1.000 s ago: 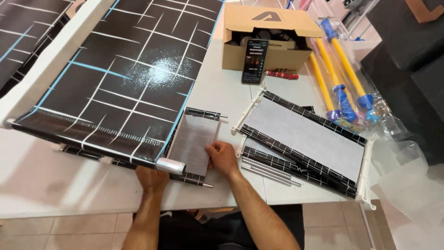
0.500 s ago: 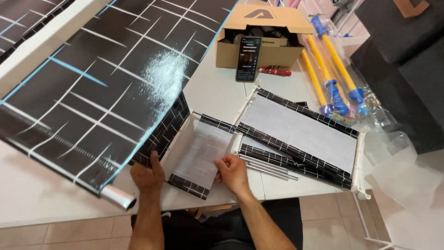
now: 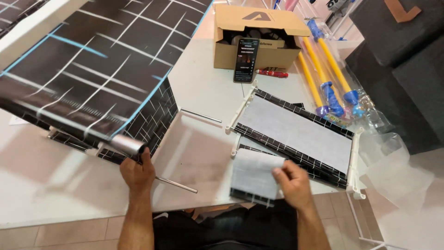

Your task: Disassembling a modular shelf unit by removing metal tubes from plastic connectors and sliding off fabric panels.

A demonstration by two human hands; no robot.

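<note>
Left hand (image 3: pixel 137 172), fingers closed on the metal tube (image 3: pixel 126 144) of a large black sheet (image 3: pixel 88 69) at 9 o'clock. Right hand (image 3: pixel 291 181) pinches a small fabric panel (image 3: pixel 253 172) at the counter (image 3: pixel 208 92) edge, 5 o'clock; it looks light and floppy, best gripped by its stiff rim.

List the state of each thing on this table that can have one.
Cardboard box: open, flaps up.
Phone: screen lit, leaning on the box.
Large black patterned panel: lifted off the table, left hand at its metal tube.
Small fabric panel: held by right hand.
Framed panel: lying flat.
</note>
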